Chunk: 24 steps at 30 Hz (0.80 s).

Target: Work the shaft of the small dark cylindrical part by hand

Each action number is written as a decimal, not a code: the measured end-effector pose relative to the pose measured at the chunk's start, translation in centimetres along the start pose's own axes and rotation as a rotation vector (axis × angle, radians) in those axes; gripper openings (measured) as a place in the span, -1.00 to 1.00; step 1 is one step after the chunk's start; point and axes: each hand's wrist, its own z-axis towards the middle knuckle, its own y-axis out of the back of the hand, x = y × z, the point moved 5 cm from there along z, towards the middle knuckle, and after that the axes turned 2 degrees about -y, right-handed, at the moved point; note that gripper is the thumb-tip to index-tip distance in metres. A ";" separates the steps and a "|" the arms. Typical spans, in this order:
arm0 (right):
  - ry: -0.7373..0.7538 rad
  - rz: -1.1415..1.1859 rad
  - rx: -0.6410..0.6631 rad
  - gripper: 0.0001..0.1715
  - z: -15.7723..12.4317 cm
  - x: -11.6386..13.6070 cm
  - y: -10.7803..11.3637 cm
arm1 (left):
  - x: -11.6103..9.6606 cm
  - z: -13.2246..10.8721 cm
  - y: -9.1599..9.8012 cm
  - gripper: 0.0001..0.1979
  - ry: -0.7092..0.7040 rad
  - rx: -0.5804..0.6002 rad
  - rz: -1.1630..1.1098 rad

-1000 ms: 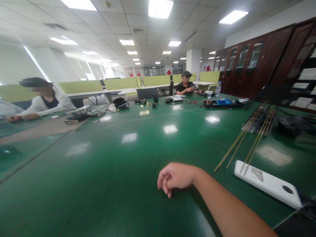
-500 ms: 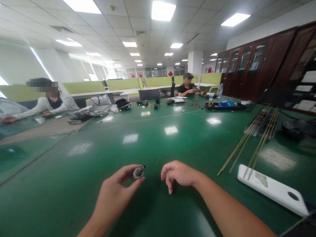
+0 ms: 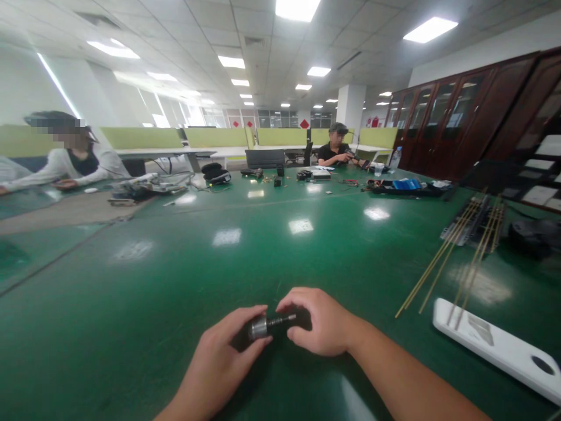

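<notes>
Between the thumb and fingers of my left hand is a small silver metal cylinder with a thinner dark, ridged shaft. The shaft lies nearly level and points right; its exact kind is unclear. My right hand is curled around the free end of the shaft, thumb and fingers apart, with a gap showing on either side of the tip. Both hands are just above the green tabletop.
Right of my hands lies a white flat panel with a dark oval hole. Thin brass-coloured rods reach over it from a metal rack. A tool tray and small parts sit farther back. Two people sit at the table, far left and far side.
The metal cylinder has turned from pointing up toward me to lying sideways, shaft to the right. My right hand has come closer, its fingers now around the shaft's tip.
</notes>
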 end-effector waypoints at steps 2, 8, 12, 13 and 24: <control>-0.002 -0.024 0.005 -0.67 0.0 0.1 -0.3 | 0.0 0.0 -0.1 -0.74 0.004 0.007 -0.017; -0.013 -0.055 -0.002 -0.78 0.0 0.1 -1.0 | -0.4 -0.1 -0.6 -0.77 0.024 0.057 -0.067; -0.042 -0.076 0.025 -0.81 0.0 -0.2 -1.4 | -0.4 -0.2 -0.8 -0.75 0.039 0.082 -0.085; -0.042 -0.076 0.027 -0.82 0.0 -0.2 -1.5 | -0.3 -0.3 -0.8 -0.75 0.040 0.088 -0.088; -0.022 -0.096 0.018 -0.83 0.0 -0.2 -1.5 | -0.5 -0.3 -0.8 -0.76 0.048 0.058 -0.075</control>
